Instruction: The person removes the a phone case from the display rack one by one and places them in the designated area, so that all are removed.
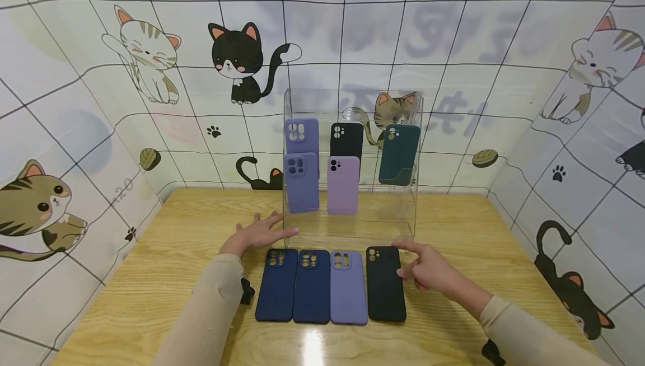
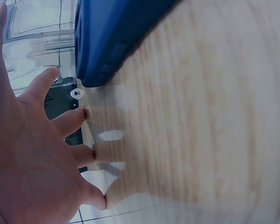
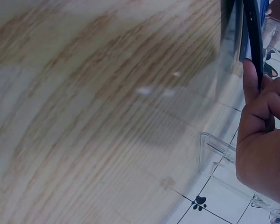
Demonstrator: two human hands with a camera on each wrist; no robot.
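- In the head view, the person's right hand (image 1: 430, 268) is meeting the black case (image 1: 386, 285) at its upper right corner — index finger reaching to the top edge, thumb touching the side, the other fingers curling in
- The black case is lying on the table (image 1: 176, 243) in front of the clear stand (image 1: 373, 231), at the right end of a row with a lilac case (image 1: 349, 296) and two dark blue cases (image 1: 276, 287)
- The step in hand is looking like a matter of taking or squaring that corner; a light, even touch on the edges would probably be serving best, since a hard push could be nudging the lilac neighbour across the narrow gap
- The left hand (image 1: 259, 231) is spreading wide beside the stand's lower left edge; any steadying there is best staying gentle
- In the left wrist view, that hand's palm is showing bare and its fingers are splaying apart, holding nothing
- In the right wrist view, the black case is showing edge-on with the thumb lying against it — how firmly it is pressing, one cannot tell, as the index finger is mostly hiding behind
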